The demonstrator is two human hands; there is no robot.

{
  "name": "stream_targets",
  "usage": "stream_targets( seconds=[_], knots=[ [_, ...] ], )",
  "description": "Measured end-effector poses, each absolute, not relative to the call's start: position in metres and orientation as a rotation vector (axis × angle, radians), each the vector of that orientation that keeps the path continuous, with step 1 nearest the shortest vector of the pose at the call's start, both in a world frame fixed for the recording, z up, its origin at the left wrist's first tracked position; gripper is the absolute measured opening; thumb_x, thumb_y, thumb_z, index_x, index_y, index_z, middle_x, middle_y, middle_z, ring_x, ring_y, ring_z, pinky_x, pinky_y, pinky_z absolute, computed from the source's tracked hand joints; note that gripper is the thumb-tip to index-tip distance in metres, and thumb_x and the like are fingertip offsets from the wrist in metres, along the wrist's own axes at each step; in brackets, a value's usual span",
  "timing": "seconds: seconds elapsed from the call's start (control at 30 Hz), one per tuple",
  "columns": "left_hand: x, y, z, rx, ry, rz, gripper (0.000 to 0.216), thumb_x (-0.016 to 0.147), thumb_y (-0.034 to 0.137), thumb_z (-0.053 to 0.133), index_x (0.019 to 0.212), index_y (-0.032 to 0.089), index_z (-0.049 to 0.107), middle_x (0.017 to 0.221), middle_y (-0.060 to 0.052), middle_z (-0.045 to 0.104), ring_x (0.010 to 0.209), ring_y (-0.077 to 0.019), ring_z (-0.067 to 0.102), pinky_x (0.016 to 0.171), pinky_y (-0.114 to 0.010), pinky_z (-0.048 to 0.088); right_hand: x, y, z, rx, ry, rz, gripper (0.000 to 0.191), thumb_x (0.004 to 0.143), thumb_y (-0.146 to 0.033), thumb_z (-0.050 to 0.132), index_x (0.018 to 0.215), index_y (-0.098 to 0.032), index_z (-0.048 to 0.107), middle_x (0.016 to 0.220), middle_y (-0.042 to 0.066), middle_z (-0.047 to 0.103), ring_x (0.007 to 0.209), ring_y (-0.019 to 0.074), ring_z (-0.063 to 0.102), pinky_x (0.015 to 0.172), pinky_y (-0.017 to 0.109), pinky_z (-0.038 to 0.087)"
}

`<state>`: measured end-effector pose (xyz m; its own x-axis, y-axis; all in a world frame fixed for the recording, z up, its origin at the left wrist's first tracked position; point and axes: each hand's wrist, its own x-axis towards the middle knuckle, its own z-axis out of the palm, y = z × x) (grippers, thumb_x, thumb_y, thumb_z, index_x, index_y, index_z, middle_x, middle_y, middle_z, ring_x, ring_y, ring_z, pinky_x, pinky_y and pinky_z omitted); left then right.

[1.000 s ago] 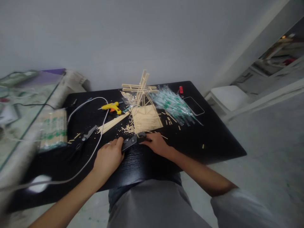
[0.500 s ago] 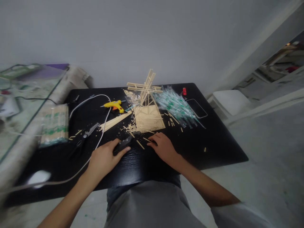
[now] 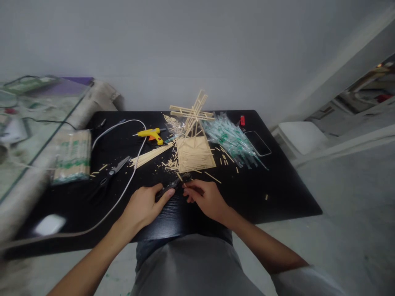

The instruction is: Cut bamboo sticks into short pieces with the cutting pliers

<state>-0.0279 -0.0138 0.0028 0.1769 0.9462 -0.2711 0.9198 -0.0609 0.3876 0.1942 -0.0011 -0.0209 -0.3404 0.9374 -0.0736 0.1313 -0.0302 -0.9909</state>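
My left hand [image 3: 147,204] is closed around a dark hand tool [image 3: 173,186], whose exact kind I cannot make out. My right hand [image 3: 207,197] pinches a short thin wooden stick [image 3: 179,176] at the tool's far end. Just beyond both hands stands a windmill-like model [image 3: 195,113] of glued sticks, with crossed blades above a square stick base [image 3: 196,142]. Loose sticks lie across the base, and one loose stick [image 3: 212,177] rests right of my right hand.
A yellow glue gun [image 3: 151,133], a bundle of sticks [image 3: 152,155] and scissors [image 3: 111,174] lie left on the black table [image 3: 247,197]. A white cable [image 3: 131,181] crosses there. Packed sticks [image 3: 72,156] stand far left; plastic wrappers [image 3: 230,135] lie right.
My right hand has moved slightly left, toward the tool, and now holds a stick against its end. My left hand has shifted a little right with the tool.
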Motion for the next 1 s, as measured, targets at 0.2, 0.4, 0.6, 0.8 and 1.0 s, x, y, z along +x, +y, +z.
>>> stream_targets(
  seconds=[0.2,0.4,0.6,0.8,1.0],
  knots=[
    [-0.029,-0.015,-0.002,2.047,1.759,0.1,0.059,0.099,0.068,0.03,0.091,0.02,0.063,0.077,-0.008,0.072,0.078,-0.029,0.072,0.07,-0.034,0.044,0.195,-0.002,-0.019,-1.172,-1.539,1.4,0.015,0.089,-0.029,0.068,0.093,-0.017,0.075,0.077,0.003,0.074,0.063,0.0157,0.068,0.062,0.027,0.055],
    [-0.033,-0.02,-0.002,2.052,1.691,0.364,0.06,0.093,0.066,0.049,0.133,0.021,0.051,0.094,-0.007,0.075,0.084,-0.0284,0.074,0.076,-0.036,0.051,0.21,0.001,-0.012,-1.065,-1.479,1.594,0.024,0.087,-0.041,0.074,0.085,-0.017,0.075,0.078,0.004,0.075,0.071,0.0181,0.07,0.071,0.03,0.056],
    [-0.034,-0.028,0.003,2.041,1.315,0.663,0.061,0.093,0.063,0.051,0.138,0.022,0.05,0.08,0.002,0.064,0.067,-0.0172,0.064,0.067,-0.028,0.048,0.22,0.016,-0.003,-0.913,-1.382,1.755,0.032,0.079,-0.049,0.082,0.084,-0.019,0.076,0.082,0.003,0.075,0.079,0.0187,0.07,0.081,0.032,0.055],
    [-0.027,-0.03,0.004,2.0,1.065,0.742,0.076,0.092,0.077,0.04,0.138,0.019,0.054,0.08,-0.001,0.066,0.064,-0.0161,0.06,0.062,-0.026,0.044,0.195,0.017,0.013,-0.87,-1.525,1.592,0.028,0.088,-0.041,0.074,0.107,-0.021,0.076,0.101,0.006,0.076,0.089,0.0178,0.07,0.081,0.03,0.055],
    [-0.024,-0.031,-0.004,1.986,0.939,0.793,0.073,0.093,0.076,0.04,0.131,0.017,0.062,0.092,-0.005,0.072,0.067,-0.0157,0.061,0.064,-0.025,0.046,0.184,0.016,0.017,-0.91,-1.547,1.82,0.028,0.086,-0.043,0.075,0.095,-0.017,0.078,0.081,0.003,0.076,0.075,0.0168,0.069,0.069,0.027,0.054]
  ],
)
